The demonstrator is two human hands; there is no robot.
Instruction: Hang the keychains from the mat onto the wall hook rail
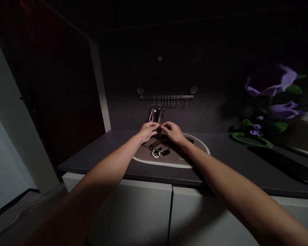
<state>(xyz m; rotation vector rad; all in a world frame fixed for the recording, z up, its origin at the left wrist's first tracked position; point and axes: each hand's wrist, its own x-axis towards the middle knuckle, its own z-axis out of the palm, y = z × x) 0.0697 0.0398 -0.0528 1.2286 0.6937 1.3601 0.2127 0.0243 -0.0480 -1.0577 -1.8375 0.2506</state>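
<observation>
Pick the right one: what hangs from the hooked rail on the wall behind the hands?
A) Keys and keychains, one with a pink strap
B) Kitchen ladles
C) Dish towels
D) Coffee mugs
A. The hooked rail holds a bunch of keys on its hooks, with a pink strap hanging at the left of the bunch.

Key ring [156, 153] at six o'clock: glossy metal. Hook rail [166, 97] at twelve o'clock: polished metal. Countertop [220, 150]: matt, smooth. Cabinet doors [133, 205]: matt, smooth.
</observation>
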